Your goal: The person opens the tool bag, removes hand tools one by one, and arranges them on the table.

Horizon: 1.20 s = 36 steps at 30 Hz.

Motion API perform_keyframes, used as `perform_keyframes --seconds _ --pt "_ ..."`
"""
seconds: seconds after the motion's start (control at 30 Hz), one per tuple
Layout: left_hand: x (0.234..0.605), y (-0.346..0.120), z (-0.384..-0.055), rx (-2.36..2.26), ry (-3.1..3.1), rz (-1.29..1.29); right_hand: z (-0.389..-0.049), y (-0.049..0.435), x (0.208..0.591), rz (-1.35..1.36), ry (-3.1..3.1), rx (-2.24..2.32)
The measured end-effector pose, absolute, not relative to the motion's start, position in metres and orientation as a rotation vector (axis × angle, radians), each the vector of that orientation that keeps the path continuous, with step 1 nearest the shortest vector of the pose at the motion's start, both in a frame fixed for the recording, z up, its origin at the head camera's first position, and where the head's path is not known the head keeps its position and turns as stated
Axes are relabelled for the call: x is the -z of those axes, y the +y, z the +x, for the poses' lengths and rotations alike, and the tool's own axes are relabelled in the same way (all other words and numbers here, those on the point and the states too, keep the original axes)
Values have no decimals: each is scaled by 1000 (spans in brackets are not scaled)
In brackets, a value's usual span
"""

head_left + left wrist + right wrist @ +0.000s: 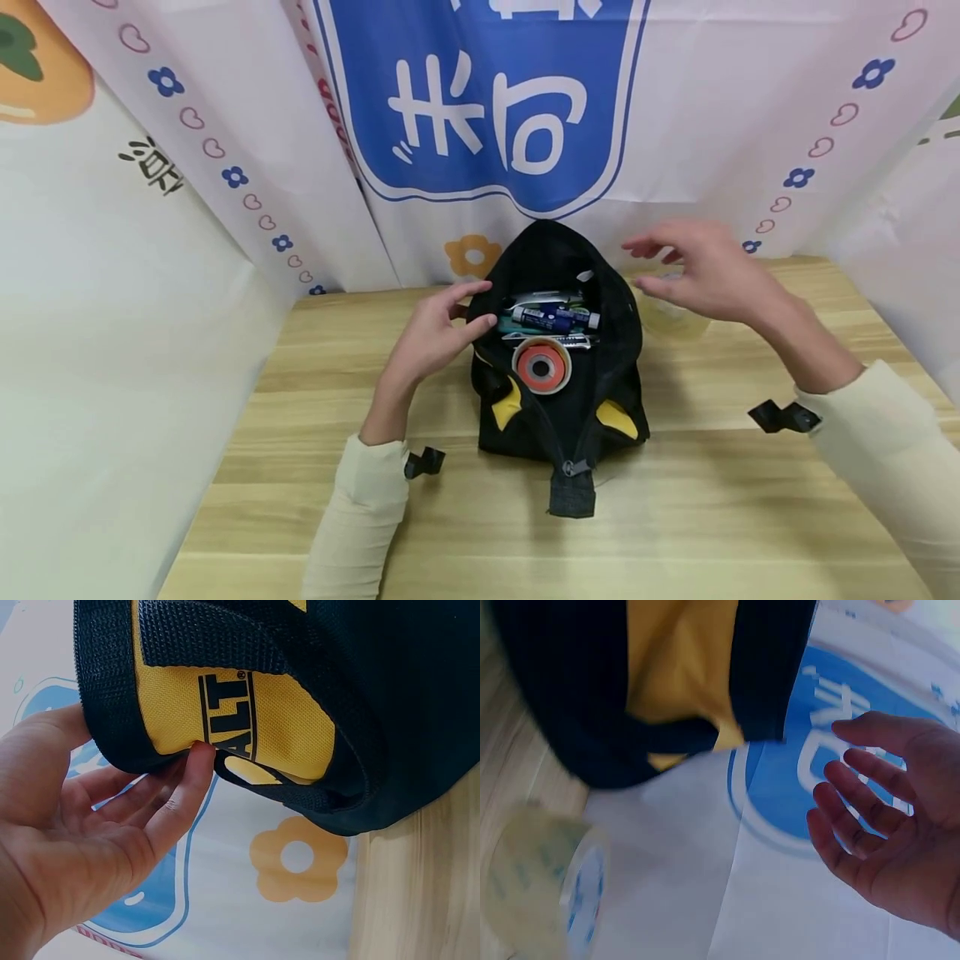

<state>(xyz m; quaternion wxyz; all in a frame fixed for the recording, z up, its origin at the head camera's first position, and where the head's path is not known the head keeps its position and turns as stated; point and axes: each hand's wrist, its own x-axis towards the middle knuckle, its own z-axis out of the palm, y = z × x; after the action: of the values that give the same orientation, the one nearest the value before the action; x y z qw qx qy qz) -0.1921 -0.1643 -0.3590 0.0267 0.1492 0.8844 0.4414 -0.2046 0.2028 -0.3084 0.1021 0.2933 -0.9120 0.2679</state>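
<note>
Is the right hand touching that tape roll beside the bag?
Apart: the right wrist view shows the right hand well clear of the tape roll, with white backdrop between them.

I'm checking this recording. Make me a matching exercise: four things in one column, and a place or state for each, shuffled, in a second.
Column one
1. Bare left hand
2. Bare right hand
3. Round roll with a tan rim and red ring
4. Clear, yellowish tape roll

Column two
A. On the pale wood-grain table
B. Raised, holding nothing
C. Inside the open black fabric bag with yellow patches
D. Touching the side of that bag

Right pairs: 1-D, 2-B, 3-C, 4-A
</note>
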Motion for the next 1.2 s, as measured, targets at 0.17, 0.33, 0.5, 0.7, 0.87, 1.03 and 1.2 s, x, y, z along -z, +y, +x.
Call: perform_keyframes --seconds 0.17,0.33,0.5,0.7,0.87,1.03,1.2 --pt "358 -164 -189 -1378 2723 452 -210 169 305 1017 -2687 -766" --pt "359 -165 -188 -1403 2701 447 -220 138 311 1148 -2778 -775" --pt "359 -166 -188 -1417 2680 444 -233 116 325 1231 -2872 -800" --pt "358 -169 -190 -1415 2671 458 -245 100 342 1329 -2920 -823" --pt "359 -172 -192 -1422 2657 476 -254 93 358 1397 -2959 -918" --pt "359 -174 -192 -1406 2673 487 -259 93 374 1378 -2991 -979" --pt "359 -175 -192 -1392 2695 489 -261 95 389 1371 -2995 -1012"
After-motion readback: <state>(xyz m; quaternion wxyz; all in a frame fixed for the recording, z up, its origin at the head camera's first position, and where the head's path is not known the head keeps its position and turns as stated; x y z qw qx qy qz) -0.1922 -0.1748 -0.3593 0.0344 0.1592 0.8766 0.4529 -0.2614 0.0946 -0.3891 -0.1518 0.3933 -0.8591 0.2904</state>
